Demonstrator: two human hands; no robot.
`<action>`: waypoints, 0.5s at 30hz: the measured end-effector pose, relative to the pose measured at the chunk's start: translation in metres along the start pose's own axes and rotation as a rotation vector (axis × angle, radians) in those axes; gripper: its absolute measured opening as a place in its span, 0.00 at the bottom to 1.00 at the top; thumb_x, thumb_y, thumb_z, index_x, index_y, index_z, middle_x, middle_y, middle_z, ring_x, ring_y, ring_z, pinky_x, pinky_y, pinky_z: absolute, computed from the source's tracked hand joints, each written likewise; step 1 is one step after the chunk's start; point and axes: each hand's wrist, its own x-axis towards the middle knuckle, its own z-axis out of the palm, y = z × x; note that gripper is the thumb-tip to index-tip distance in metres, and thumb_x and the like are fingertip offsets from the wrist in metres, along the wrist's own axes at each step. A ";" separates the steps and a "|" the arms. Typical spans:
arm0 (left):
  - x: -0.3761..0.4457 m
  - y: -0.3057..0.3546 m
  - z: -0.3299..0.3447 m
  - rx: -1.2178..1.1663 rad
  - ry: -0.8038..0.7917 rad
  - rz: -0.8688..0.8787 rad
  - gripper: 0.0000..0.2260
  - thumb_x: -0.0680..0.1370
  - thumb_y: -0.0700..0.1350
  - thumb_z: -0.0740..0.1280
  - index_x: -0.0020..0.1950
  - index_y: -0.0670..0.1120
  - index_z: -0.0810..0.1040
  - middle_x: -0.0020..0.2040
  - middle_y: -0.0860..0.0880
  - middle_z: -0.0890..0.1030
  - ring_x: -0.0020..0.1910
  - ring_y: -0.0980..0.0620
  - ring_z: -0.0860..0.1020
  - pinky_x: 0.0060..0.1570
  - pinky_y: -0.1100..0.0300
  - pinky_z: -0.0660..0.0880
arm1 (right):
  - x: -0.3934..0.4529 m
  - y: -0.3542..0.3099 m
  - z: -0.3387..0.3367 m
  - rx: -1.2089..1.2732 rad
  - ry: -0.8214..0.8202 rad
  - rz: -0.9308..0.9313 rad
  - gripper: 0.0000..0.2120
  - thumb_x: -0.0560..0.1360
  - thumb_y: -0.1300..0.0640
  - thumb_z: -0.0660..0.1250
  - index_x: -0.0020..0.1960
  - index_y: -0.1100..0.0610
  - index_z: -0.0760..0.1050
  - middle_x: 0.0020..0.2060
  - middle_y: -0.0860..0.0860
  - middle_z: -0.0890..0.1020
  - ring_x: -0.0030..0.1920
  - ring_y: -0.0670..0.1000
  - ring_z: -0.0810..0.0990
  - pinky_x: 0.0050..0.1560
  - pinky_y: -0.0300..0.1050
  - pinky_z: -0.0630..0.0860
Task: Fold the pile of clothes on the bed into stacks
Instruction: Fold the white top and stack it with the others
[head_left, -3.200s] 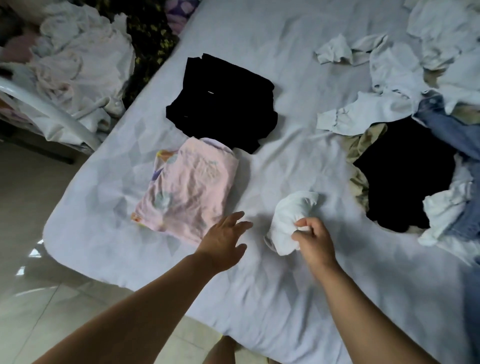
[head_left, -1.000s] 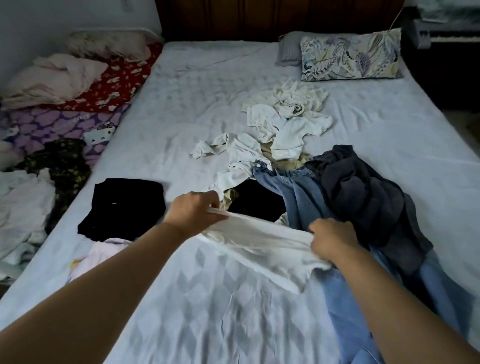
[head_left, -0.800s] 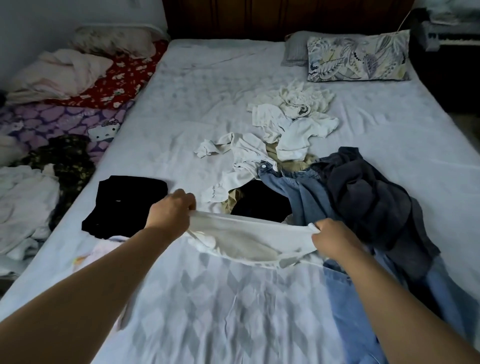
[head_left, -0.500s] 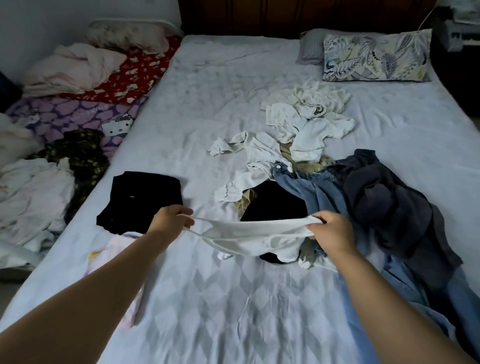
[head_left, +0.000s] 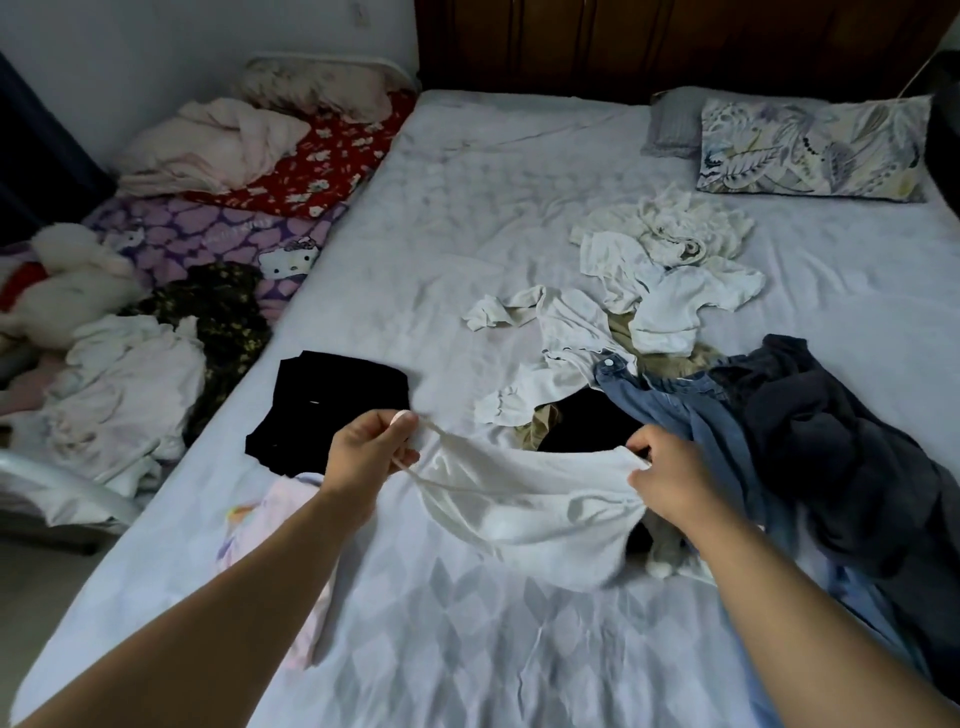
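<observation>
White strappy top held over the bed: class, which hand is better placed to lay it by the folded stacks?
Probably left hand: it is beside the folded black stack.

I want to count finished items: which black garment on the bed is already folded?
The black garment near the bed's left edge, a flat rectangle; the other black piece lies buried in the pile.

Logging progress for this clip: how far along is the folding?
Early. Done: a folded black garment and a folded pink one lie at the bed's left edge. In hand: left hand and right hand grip a white top. Left: the jumbled pile of whites, denim and dark clothes.
</observation>
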 end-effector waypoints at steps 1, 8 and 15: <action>0.001 0.000 -0.001 -0.016 0.019 0.013 0.09 0.77 0.39 0.67 0.36 0.42 0.74 0.22 0.52 0.70 0.21 0.57 0.72 0.30 0.58 0.71 | 0.002 -0.002 0.000 -0.062 0.033 -0.005 0.11 0.71 0.69 0.63 0.50 0.58 0.75 0.46 0.54 0.80 0.46 0.55 0.78 0.41 0.43 0.70; 0.014 0.007 -0.015 -0.011 0.144 0.091 0.06 0.77 0.42 0.68 0.39 0.45 0.78 0.21 0.54 0.73 0.22 0.59 0.72 0.27 0.63 0.71 | 0.010 -0.024 -0.007 -0.016 -0.013 0.088 0.16 0.70 0.62 0.70 0.29 0.57 0.65 0.25 0.51 0.67 0.27 0.51 0.65 0.29 0.42 0.59; 0.021 0.008 -0.020 -0.025 0.150 0.095 0.07 0.77 0.42 0.68 0.39 0.45 0.78 0.21 0.55 0.73 0.23 0.58 0.73 0.25 0.64 0.71 | 0.002 -0.046 0.001 0.628 -0.089 0.144 0.05 0.72 0.67 0.70 0.39 0.59 0.77 0.32 0.53 0.78 0.32 0.49 0.73 0.31 0.39 0.69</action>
